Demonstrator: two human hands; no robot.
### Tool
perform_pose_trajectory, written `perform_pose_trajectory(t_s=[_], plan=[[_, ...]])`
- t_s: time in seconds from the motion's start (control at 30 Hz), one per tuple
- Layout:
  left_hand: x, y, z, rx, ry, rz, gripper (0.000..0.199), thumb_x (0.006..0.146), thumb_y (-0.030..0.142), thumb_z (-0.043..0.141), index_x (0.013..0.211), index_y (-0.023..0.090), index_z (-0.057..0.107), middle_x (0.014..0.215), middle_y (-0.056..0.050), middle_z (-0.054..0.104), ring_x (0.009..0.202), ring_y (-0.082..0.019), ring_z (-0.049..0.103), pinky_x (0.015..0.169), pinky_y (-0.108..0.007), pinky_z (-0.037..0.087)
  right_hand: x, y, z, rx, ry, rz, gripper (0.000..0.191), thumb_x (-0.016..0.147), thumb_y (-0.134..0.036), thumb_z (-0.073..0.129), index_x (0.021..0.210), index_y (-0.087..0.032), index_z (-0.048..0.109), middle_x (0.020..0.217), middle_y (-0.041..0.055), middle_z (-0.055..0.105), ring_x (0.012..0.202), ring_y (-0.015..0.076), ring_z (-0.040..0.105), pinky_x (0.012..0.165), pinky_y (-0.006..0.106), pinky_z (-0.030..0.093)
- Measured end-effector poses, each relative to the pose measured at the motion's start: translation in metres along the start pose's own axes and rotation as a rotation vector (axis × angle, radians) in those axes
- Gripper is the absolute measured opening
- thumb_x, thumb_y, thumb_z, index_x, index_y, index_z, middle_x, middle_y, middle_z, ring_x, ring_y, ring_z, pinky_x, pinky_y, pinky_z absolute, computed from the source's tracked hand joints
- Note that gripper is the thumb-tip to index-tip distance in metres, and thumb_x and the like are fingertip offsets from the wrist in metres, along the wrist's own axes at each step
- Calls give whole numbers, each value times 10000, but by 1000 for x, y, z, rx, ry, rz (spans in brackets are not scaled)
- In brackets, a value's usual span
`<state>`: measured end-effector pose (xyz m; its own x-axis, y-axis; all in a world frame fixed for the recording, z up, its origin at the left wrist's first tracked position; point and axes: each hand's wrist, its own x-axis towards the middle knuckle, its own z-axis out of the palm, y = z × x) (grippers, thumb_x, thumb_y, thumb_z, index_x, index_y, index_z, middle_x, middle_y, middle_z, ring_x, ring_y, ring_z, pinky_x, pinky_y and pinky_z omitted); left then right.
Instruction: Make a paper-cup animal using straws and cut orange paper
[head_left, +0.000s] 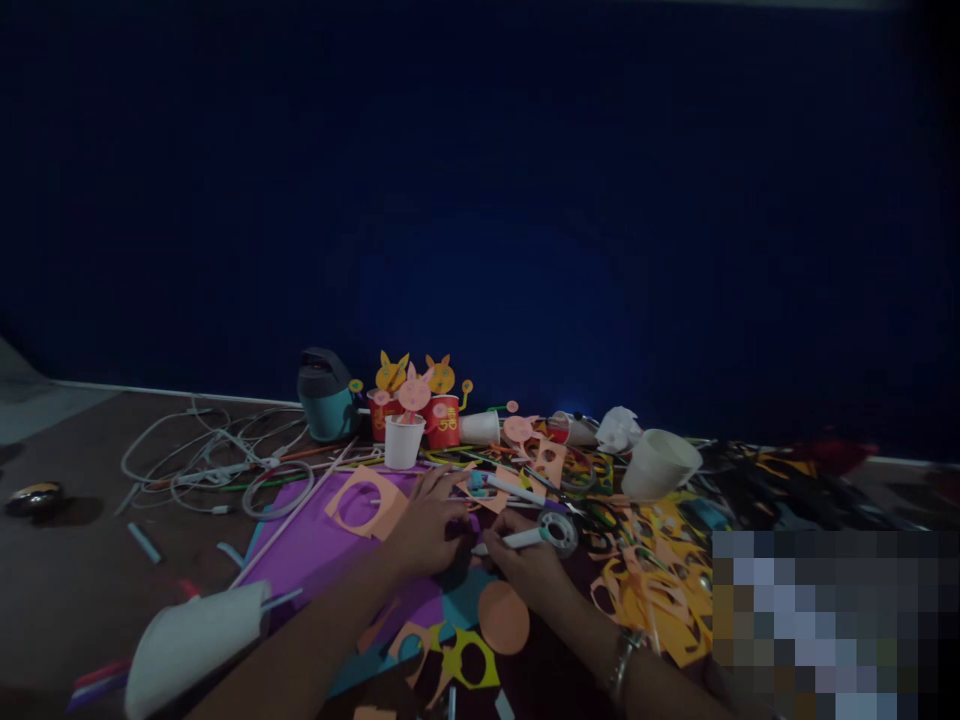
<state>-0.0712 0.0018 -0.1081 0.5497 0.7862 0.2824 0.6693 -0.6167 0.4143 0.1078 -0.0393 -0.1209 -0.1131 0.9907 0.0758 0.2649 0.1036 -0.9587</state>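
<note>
My right hand is closed around a white marker, its tip pointing left toward my other hand. Fingers bent and pressed together, my left hand rests over the purple paper; a small dark purple bit shows by its fingertips, too dim to name. Another white marker with a teal end lies just beyond both hands. Beside my right hand is a tape roll. An orange paper disc sits below it, near a yellow-green cut-out scrap.
White paper cups lie tipped at front left and stand at right. Animal-faced paper figures stand in cups at the back, by a teal bottle. Tangled cables lie left, yellow paper scraps right.
</note>
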Motion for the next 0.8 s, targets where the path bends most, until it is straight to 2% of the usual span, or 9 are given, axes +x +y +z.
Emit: perform_pose_trajectory(t_s=[0.47, 0.8], plan=[[1, -1, -1, -10, -18, -16, 184, 625, 127, 677, 762, 249, 692, 1458, 6, 385, 1346, -317, 235, 1089, -489, 227, 1, 7, 0, 0, 42, 1, 138, 709, -226, 500, 586, -224, 435, 480, -60, 468, 472, 119, 447, 459, 224, 333], [1, 0, -1, -19, -28, -25, 116, 629, 210, 716, 737, 251, 703, 1442, -16, 408, 1342, -335, 246, 1081, -496, 231, 2, -3, -3, -5, 115, 4, 192, 763, -266, 482, 583, -232, 425, 462, -43, 500, 478, 137, 480, 482, 243, 371]])
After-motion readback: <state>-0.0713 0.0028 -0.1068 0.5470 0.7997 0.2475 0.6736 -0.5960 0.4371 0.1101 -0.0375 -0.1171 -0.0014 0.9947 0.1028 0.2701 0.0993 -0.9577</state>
